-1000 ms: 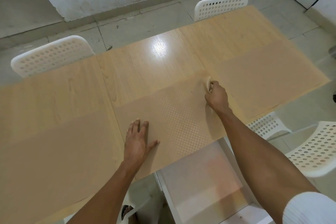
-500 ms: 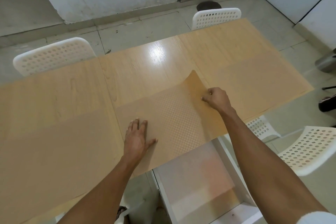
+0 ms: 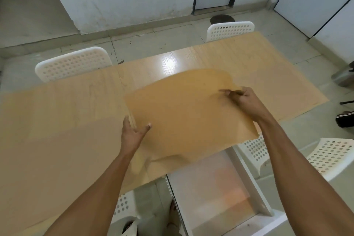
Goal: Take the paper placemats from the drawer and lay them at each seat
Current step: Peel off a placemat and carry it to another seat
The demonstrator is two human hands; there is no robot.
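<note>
A tan paper placemat (image 3: 183,113) hangs lifted and bowed above the middle of the wooden table (image 3: 141,71). My right hand (image 3: 245,101) pinches its right edge, fingers curled. My left hand (image 3: 133,134) holds its left edge, thumb on top and fingers under the sheet. Another placemat (image 3: 47,155) lies flat on the table's left part, and one more placemat (image 3: 283,90) lies flat on the right part. The white drawer (image 3: 210,193) stands pulled out under the table's near edge, below the lifted sheet.
White perforated chairs stand around the table: one chair (image 3: 72,63) at the far left, one chair (image 3: 229,29) at the far right, and one chair (image 3: 333,157) at the near right beside the drawer. Tiled floor and white walls lie beyond.
The middle placemat went from flat on the table to lifted in both hands. My right hand peeled up its far right corner and raised it; my left hand went from pressing flat to holding the edge.
</note>
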